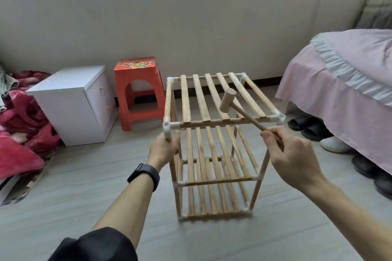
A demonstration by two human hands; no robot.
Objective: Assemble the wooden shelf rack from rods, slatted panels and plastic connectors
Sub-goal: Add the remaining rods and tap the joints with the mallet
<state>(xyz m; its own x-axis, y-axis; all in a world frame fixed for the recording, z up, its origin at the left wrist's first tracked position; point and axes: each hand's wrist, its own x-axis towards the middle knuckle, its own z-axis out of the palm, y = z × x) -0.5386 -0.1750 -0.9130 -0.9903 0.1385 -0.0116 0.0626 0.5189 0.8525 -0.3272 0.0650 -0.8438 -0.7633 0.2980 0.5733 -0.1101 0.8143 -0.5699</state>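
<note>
A three-tier wooden shelf rack (pixel 214 146) stands upright on the floor in front of me, its slatted panels joined to rods by white plastic connectors (pixel 169 127). My left hand (pixel 163 150) grips the front left upright rod just below the top corner connector. My right hand (pixel 292 154) holds the handle of a small wooden mallet (pixel 228 99). The mallet's head hovers over the right part of the top slatted panel (pixel 212 99), slightly above the slats.
A white bedside cabinet (pixel 74 104) and an orange plastic stool (pixel 139 91) stand at the left by the wall. Red blankets (pixel 19 125) lie at the far left. A bed with a pink cover (pixel 343 82) is at the right, shoes (pixel 307 127) under it.
</note>
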